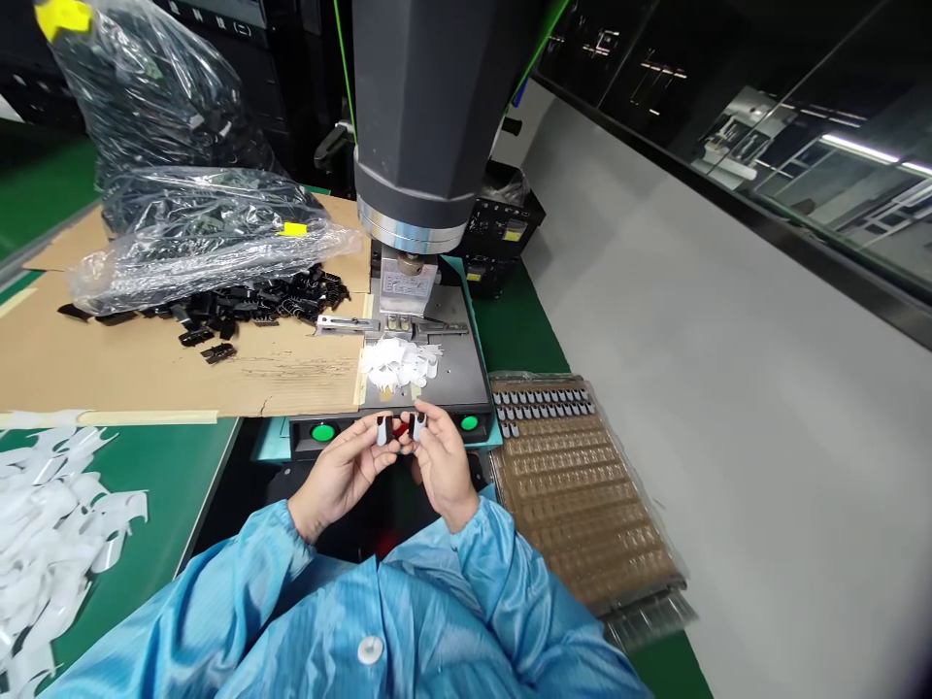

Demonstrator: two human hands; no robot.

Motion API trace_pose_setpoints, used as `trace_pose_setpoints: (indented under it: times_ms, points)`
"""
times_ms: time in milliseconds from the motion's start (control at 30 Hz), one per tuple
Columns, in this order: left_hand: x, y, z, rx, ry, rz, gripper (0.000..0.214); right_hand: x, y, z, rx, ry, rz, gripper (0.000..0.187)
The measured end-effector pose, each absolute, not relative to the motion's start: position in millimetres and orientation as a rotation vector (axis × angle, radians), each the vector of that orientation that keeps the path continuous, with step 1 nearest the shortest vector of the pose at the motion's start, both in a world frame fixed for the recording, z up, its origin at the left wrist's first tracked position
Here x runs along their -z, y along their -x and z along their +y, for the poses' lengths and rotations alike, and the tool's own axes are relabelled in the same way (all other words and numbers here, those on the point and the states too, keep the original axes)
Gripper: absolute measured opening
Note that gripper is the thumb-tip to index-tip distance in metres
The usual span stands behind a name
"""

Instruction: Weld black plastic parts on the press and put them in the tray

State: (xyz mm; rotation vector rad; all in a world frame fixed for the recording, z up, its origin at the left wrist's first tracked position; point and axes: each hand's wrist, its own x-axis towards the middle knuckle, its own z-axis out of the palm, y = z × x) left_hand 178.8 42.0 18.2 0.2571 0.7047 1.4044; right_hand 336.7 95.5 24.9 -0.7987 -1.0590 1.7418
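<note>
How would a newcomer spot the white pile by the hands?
Find the dark machine head, top centre. Below it, on the grey base plate beyond the right hand, lies the white pile. It is smaller than the far-left white heap.

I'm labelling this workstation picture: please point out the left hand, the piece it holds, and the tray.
Left hand [341,478], head view, middle of the hand.
Held piece [382,430], head view, its white side.
Tray [579,497], head view, middle of its ribbed surface.
</note>
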Motion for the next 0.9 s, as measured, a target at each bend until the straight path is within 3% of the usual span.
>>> trace_pose_setpoints:
  times_ms: [900]
  points:
    - [-13.6, -180.9, 38.9, -1.329, -0.258, 0.663, 0.033, -23.7, -339.0, 88.9, -1.804, 0.786, -1.055, 0.039]
